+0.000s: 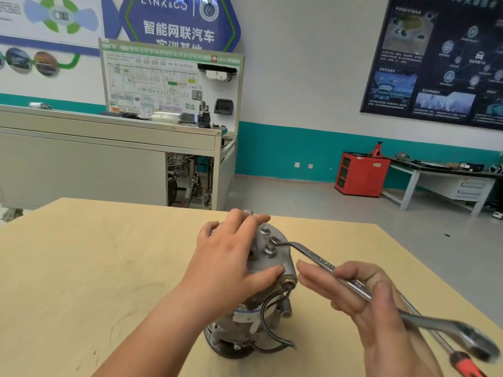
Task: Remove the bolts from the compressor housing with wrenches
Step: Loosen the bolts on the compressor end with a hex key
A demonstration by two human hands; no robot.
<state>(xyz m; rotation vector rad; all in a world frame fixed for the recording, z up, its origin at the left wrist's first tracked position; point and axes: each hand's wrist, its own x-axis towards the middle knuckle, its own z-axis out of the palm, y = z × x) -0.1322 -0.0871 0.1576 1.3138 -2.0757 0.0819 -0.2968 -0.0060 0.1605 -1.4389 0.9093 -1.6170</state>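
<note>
A grey metal compressor housing [268,268] lies on the wooden table [95,268], its end plate facing up and away. Two bolts show on that plate: one near the top [264,229] and one lower [269,251]. My left hand [231,257] rests over the housing's left side, fingers spread across the top and thumb on the body. My right hand [362,295] grips the shaft of a double ring wrench [326,265]. The wrench's far ring sits on the plate between the two bolts. A black cable [265,319] loops off the housing's near end.
A red-handled tool [462,361] lies on the table under the wrench's near end, by the right edge. Beyond the table stand a grey cabinet bench [109,148] with a display board, a red tool cabinet [362,174] and a workbench [441,175] at the right wall.
</note>
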